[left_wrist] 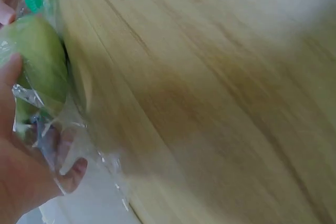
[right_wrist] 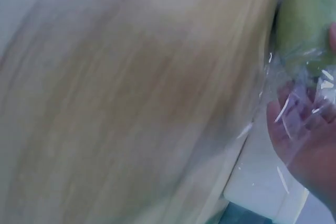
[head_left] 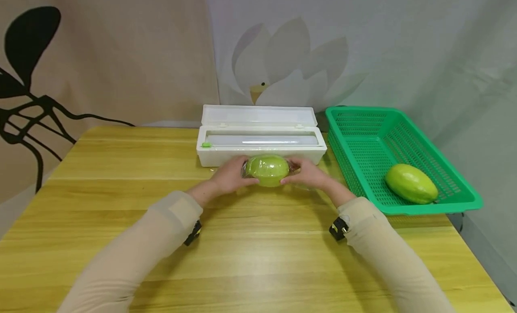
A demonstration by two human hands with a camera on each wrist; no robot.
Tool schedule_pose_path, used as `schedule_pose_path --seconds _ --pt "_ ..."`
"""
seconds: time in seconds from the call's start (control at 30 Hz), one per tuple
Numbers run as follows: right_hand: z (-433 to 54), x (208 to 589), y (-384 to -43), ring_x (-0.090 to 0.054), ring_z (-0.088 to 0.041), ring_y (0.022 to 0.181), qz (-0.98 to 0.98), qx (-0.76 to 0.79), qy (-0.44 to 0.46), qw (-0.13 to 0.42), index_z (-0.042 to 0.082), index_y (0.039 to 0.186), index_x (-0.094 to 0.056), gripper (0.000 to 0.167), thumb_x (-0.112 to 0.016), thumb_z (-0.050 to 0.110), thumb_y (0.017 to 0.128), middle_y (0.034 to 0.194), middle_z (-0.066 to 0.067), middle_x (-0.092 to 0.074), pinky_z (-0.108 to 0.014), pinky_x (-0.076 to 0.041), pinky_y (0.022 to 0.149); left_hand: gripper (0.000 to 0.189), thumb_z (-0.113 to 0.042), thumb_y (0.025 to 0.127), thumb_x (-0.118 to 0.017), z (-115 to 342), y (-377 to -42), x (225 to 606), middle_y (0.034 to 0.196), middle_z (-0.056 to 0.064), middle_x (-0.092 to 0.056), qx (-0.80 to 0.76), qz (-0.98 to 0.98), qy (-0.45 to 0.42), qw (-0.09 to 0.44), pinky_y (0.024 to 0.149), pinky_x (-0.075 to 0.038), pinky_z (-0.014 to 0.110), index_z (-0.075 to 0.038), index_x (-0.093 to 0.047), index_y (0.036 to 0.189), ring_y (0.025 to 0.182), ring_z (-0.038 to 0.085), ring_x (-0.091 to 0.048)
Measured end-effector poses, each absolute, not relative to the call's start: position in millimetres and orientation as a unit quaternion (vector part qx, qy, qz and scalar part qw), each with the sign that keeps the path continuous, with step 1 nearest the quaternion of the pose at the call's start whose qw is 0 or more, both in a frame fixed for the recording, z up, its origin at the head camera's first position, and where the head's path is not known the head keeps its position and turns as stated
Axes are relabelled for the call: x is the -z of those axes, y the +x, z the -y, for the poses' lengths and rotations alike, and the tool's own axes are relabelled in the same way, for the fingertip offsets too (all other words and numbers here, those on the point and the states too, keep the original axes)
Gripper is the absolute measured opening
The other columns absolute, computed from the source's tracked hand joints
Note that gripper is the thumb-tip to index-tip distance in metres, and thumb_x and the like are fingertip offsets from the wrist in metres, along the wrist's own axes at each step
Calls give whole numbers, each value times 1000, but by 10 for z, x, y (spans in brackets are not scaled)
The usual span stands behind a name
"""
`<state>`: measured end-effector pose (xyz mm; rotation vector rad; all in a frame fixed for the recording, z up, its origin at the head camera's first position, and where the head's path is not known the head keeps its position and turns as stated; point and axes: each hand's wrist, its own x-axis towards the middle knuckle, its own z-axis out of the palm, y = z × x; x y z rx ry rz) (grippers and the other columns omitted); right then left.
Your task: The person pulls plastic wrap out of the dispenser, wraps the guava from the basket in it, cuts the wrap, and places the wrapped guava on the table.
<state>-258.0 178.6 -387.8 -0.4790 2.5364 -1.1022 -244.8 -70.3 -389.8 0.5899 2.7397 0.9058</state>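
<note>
Nearest, two pale sleeves [head_left: 141, 245] reach in over the wood-grain worktop [head_left: 258, 268], and past the cuffs the left hand [head_left: 232, 174] grips one end of a yellow-green fruit [head_left: 267, 170] while the right hand [head_left: 308, 173] grips the other, thumbs on the near side and fingers round behind. Clear film [left_wrist: 32, 97] lies glossy over the fruit and bunches loosely at both ends among the fingers; whether the fruit's underside touches the worktop, I cannot tell. To wrap it well, I would keep the fruit level between both hands, draw the film outward evenly so the creases flatten, then fold each loose end snugly under and press it onto the film itself, gently enough not to tear it. A second fruit [head_left: 411, 184] lies well apart to the right, in the near part of a green basket [head_left: 438, 156]. Just behind the held fruit stands a white box [head_left: 214, 158] with its lid [head_left: 258, 116] up, a pale roll [head_left: 262, 140] inside and a small green tab [head_left: 206, 145] at its left; farthest back hangs a flower-printed cloth [head_left: 286, 48]
</note>
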Motion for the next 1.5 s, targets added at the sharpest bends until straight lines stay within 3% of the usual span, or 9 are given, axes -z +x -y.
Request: schedule_pose_path --seconds 0.3,0.47,0.8,0.97,1.2,1.5 --pt "-1747 3888 -2538 -49 -32 122 -911 325 -232 103 3 136 -43 73 -77 26 75 130 -16 -53 -49 -34 108 83 -49 80 -68 686 -2449 3936 138 17 -44 -262 -942 192 81 109 -30 52 -1 -35 139 127 32 -42" --pt "-1748 3864 -2515 -47 -32 124 -919 299 -240 90 4 137 -40 81 -80 30 72 132 -16 -51 -50 -34 108 82 -50 80 -67 694 -2457 3945 136 16 -46 -259 -944 191 79 107 -34 51 -3 -36 139 126 32 -44" --pt "-1763 3795 -2459 -45 -33 125 -936 263 -223 66 2 144 -28 96 -79 38 72 138 -19 -44 -50 -36 106 87 -47 75 -73 756 -2416 3892 138 15 -45 -296 -933 184 90 109 -30 53 -3 -35 139 127 31 -43" --pt "-1747 3812 -2447 -47 -32 123 -933 270 -232 57 3 142 -33 92 -80 35 70 136 -17 -47 -49 -37 106 92 -47 73 -75 820 -2391 3878 142 15 -42 -309 -928 181 100 109 -29 56 -4 -31 142 130 33 -40" --pt "-1711 3853 -2424 -53 -30 115 -914 298 -268 63 5 134 -47 74 -80 24 71 126 -13 -57 -48 -41 103 79 -45 78 -71 840 -2392 3893 143 11 -43 -295 -927 213 91 112 -24 54 -8 -39 140 133 32 -37" --pt "-1678 3835 -2416 -46 -32 124 -936 230 -263 30 4 136 -43 78 -79 29 72 134 -16 -51 -49 -36 107 75 -45 78 -71 790 -2411 3922 135 8 -52 -270 -939 200 72 107 -28 53 -11 -41 138 125 28 -45"
